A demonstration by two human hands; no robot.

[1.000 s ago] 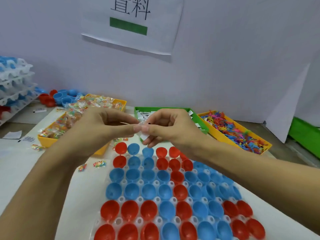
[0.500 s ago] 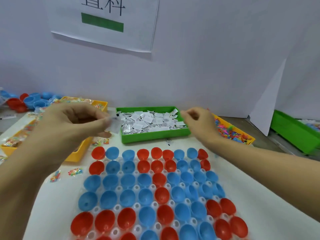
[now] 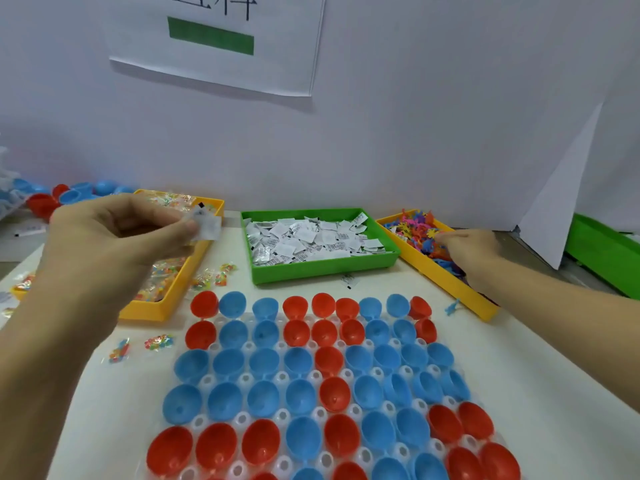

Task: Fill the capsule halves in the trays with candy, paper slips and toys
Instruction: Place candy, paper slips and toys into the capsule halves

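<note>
A clear tray (image 3: 242,372) holds rows of red and blue capsule halves (image 3: 298,362), all looking empty. My left hand (image 3: 117,237) hovers over the yellow candy bin (image 3: 166,306) and pinches white paper slips (image 3: 207,226) between thumb and fingers. My right hand (image 3: 474,254) reaches into the yellow toy bin (image 3: 450,282), its fingers among the colourful toys (image 3: 415,226); whether it grips one is hidden. The green bin (image 3: 322,268) between them is full of paper slips.
Loose candy packets (image 3: 157,342) lie on the table left of the tray. One slip (image 3: 349,280) and a small blue toy (image 3: 452,307) lie near the bins. Spare capsule halves (image 3: 62,195) pile at the back left. A green bin (image 3: 606,251) stands far right.
My hands have parted: the left drew back left with the paper slips, and the right moved right from the green bin into the toy bin.
</note>
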